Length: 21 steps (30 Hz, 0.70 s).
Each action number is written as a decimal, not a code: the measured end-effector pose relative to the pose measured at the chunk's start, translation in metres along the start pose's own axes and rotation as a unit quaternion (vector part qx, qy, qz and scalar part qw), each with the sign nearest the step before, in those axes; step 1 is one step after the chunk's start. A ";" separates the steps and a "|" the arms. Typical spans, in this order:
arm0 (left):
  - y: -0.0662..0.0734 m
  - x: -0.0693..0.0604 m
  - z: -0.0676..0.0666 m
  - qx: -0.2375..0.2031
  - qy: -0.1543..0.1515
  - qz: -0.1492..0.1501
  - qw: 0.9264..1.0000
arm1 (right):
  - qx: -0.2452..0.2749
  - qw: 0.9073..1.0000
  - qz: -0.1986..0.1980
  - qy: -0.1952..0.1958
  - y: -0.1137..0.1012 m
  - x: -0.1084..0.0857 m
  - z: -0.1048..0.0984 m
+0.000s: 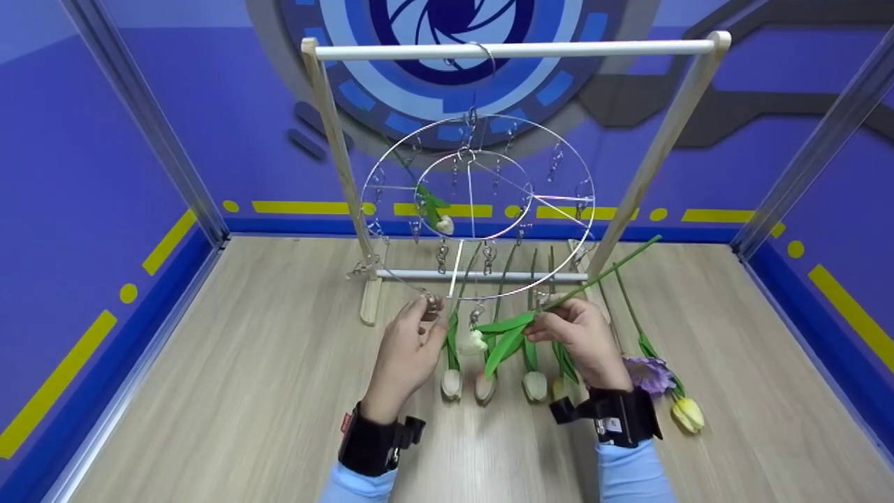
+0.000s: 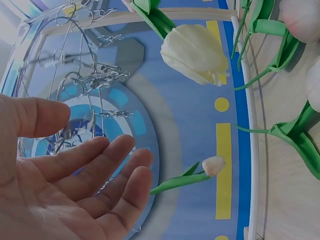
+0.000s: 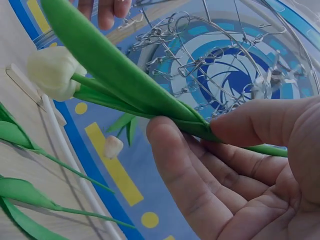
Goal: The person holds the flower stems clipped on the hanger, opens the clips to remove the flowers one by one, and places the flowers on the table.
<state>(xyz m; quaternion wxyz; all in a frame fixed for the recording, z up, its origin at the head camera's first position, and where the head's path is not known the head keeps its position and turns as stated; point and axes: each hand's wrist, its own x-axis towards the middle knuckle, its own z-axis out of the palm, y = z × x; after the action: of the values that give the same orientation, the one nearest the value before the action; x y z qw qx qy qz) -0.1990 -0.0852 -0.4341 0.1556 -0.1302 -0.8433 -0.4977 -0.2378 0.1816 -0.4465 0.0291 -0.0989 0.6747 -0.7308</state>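
My right hand [image 1: 578, 339] pinches the green stem of a white artificial tulip [image 3: 52, 72] between thumb and fingers, where the leaves join it. In the head view, the bloom points left and the stem runs up to the right. My left hand [image 1: 412, 349] is raised at the front left edge of a round wire clip hanger [image 1: 447, 269], its fingertips beside a metal clip [image 1: 431, 300]. Thumb and loosely bent fingers stand apart in the left wrist view. Another pale tulip [image 1: 444, 224] hangs, bloom down, at the hanger's far left.
The hanger hooks over the white top bar [image 1: 594, 47] of a wooden stand [image 1: 667, 140]. Several tulips [image 1: 452, 384] lie in a row on the wooden table [image 1: 209, 391]. A purple flower [image 1: 649, 376] and a yellow tulip [image 1: 688, 415] lie at the right.
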 end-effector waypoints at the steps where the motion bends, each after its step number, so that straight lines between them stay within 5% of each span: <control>1: 0.000 0.000 0.000 0.000 0.000 -0.003 1.000 | -0.001 1.000 0.005 -0.001 0.001 0.001 0.001; 21: -0.007 0.000 -0.007 0.053 -0.013 -0.004 0.998 | 0.031 0.997 0.063 -0.027 0.016 0.010 0.033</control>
<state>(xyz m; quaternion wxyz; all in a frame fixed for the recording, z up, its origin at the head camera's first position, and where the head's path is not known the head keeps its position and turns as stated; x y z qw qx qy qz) -0.2008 -0.0951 -0.4364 0.1497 -0.1250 -0.8710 -0.4509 -0.2430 0.1458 -0.4585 0.0960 -0.0750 0.6556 -0.7452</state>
